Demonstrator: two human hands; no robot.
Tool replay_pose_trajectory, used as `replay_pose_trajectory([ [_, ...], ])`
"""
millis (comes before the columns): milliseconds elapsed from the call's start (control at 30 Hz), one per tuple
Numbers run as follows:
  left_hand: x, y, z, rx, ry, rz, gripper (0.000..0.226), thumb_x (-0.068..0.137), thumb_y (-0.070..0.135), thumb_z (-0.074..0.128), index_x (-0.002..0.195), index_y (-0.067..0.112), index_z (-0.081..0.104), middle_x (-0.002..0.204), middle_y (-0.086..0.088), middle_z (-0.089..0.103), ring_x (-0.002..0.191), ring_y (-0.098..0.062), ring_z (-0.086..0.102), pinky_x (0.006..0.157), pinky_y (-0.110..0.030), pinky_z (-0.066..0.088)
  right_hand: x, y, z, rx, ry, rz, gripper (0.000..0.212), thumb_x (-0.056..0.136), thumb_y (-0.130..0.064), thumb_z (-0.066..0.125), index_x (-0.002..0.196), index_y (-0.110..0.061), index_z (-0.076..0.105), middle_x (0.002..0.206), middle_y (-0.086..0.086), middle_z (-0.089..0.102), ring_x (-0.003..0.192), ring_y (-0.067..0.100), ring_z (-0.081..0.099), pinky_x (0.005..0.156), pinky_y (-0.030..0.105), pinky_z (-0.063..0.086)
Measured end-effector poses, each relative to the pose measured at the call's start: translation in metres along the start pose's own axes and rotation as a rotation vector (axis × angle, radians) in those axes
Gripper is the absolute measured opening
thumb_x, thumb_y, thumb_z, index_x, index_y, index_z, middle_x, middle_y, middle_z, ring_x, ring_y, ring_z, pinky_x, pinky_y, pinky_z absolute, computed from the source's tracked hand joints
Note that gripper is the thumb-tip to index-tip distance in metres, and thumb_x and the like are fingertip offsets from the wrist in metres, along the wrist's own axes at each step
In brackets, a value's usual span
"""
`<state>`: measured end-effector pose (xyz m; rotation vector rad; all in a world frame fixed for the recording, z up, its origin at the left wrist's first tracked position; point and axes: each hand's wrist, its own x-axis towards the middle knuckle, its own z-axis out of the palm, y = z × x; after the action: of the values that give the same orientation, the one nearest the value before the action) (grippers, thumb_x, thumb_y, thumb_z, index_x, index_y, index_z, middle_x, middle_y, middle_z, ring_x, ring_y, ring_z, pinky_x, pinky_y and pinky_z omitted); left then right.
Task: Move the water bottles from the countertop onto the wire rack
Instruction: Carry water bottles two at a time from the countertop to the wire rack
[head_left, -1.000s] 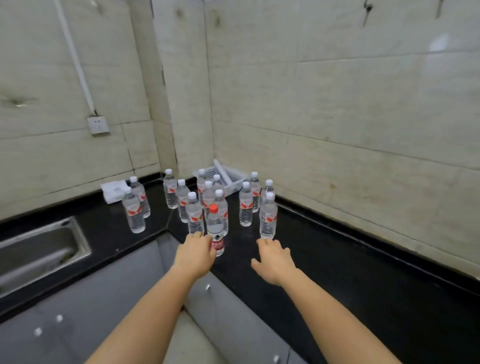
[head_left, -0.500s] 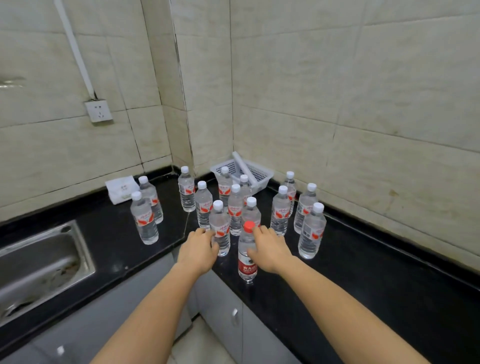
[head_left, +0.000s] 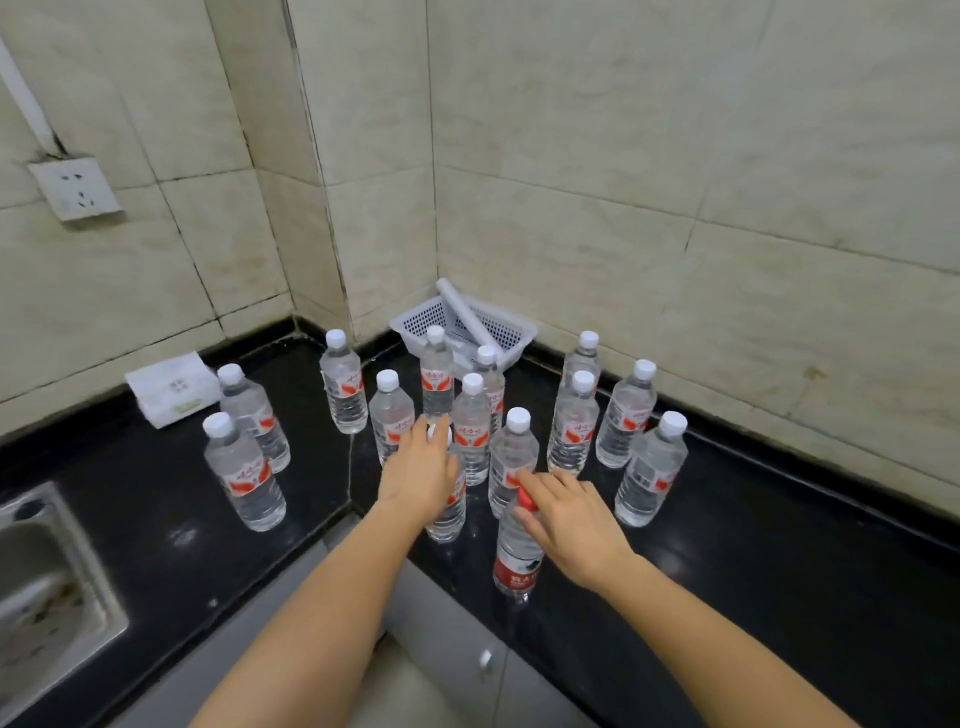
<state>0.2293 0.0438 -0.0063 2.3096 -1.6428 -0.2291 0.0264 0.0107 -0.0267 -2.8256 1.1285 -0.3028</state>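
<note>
Both hands have pushed further in since a moment ago: the left hand (head_left: 418, 480) now lies spread over a white-capped bottle (head_left: 448, 512), the right hand (head_left: 570, 512) curls loosely at the red-capped bottle (head_left: 517, 558), neither clearly gripped. Beyond the fingertips the other bottles (head_left: 471, 434) crowd upright on the countertop (head_left: 779, 561), with no wire rack in sight. A sideways lift could topple neighbours like skittles

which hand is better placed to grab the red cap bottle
Right. The right hand already has its fingers at the neck of the red-capped bottle. The left hand sits over a white-capped bottle beside it, so it is occupied there.
</note>
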Motion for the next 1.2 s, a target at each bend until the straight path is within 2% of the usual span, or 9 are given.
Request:
replay_pose_trajectory([
  [133,0.014,-0.006,0.006,-0.027,0.010,0.036,0.046,0.097,0.030,0.042,0.138,0.012,0.033,0.130,-0.014,0.047,0.118,-0.031,0.047,0.087,-0.042,0.045,-0.004,-0.008,-0.001,0.001,-0.019,0.065,0.054,0.101,-0.043,0.035,0.149,-0.020,0.029,0.135,0.001,0.052,0.123,0.023,0.044,0.098,0.037,0.037],
  [333,0.015,-0.023,0.005,0.035,0.060,0.197,0.037,0.093,0.031,0.052,0.119,0.005,0.050,0.110,-0.014,0.055,0.103,-0.031,0.053,0.078,-0.039,0.044,-0.013,-0.024,0.003,-0.038,0.006,0.157,0.049,0.100,-0.037,0.041,0.144,-0.017,0.036,0.122,0.006,0.053,0.110,0.026,0.049,0.089,0.039,0.042],
  [467,0.001,-0.023,0.005,-0.096,0.077,0.238,0.030,0.088,0.029,0.060,0.110,0.009,0.057,0.101,-0.009,0.057,0.097,-0.026,0.054,0.077,-0.036,0.044,-0.035,-0.033,0.005,0.105,0.078,0.256,0.034,0.095,-0.035,0.050,0.121,-0.014,0.052,0.109,0.004,0.056,0.100,0.024,0.053,0.083,0.034,0.042],
  [633,-0.020,0.001,0.013,-0.092,-0.016,0.385,0.027,0.083,0.033,0.062,0.102,0.013,0.062,0.102,-0.006,0.059,0.097,-0.025,0.056,0.080,-0.039,0.050,-0.077,-0.022,-0.008,0.364,0.143,0.582,0.018,0.086,-0.034,0.060,0.089,-0.021,0.049,0.089,-0.002,0.054,0.081,0.017,0.050,0.070,0.028,0.036],
  [800,-0.050,0.070,0.005,-0.238,-0.148,0.489,0.020,0.073,0.029,0.066,0.072,0.009,0.063,0.076,-0.006,0.061,0.074,-0.023,0.058,0.063,-0.038,0.046,-0.132,0.002,-0.054,0.357,0.085,0.656,0.016,0.080,-0.031,0.063,0.081,-0.018,0.053,0.082,-0.004,0.056,0.077,0.020,0.054,0.068,0.035,0.043],
  [900,-0.084,0.124,0.008,-0.346,-0.230,0.575,0.017,0.072,0.029,0.069,0.073,0.012,0.067,0.073,-0.004,0.064,0.072,-0.019,0.059,0.065,-0.038,0.049,-0.187,0.020,-0.083,0.341,0.082,0.727,0.019,0.078,-0.033,0.065,0.078,-0.018,0.054,0.078,-0.005,0.057,0.076,0.021,0.056,0.068,0.037,0.046],
  [1000,-0.128,0.189,0.017,-0.427,-0.252,0.693,0.010,0.072,0.028,0.071,0.074,0.019,0.068,0.070,0.002,0.060,0.070,-0.013,0.056,0.063,-0.032,0.044,-0.258,0.041,-0.112,0.336,0.110,0.800,0.022,0.075,-0.037,0.068,0.082,-0.018,0.058,0.077,-0.007,0.058,0.076,0.018,0.058,0.069,0.038,0.049],
  [1133,-0.193,0.288,0.028,-0.498,-0.273,0.818,0.010,0.073,0.028,0.071,0.083,0.028,0.069,0.079,0.004,0.056,0.074,-0.010,0.055,0.063,-0.026,0.043,-0.360,0.067,-0.157,0.309,0.204,0.847,0.018,0.077,-0.033,0.069,0.086,-0.021,0.062,0.079,-0.008,0.061,0.076,0.012,0.059,0.069,0.035,0.053],
  [1200,-0.224,0.341,0.030,-0.540,-0.289,0.861,0.009,0.073,0.026,0.071,0.083,0.026,0.069,0.079,0.002,0.057,0.075,-0.013,0.056,0.066,-0.030,0.046,-0.407,0.079,-0.182,0.288,0.278,0.865,0.017,0.076,-0.033,0.070,0.086,-0.022,0.062,0.079,-0.008,0.062,0.075,0.009,0.058,0.068,0.033,0.051],
])
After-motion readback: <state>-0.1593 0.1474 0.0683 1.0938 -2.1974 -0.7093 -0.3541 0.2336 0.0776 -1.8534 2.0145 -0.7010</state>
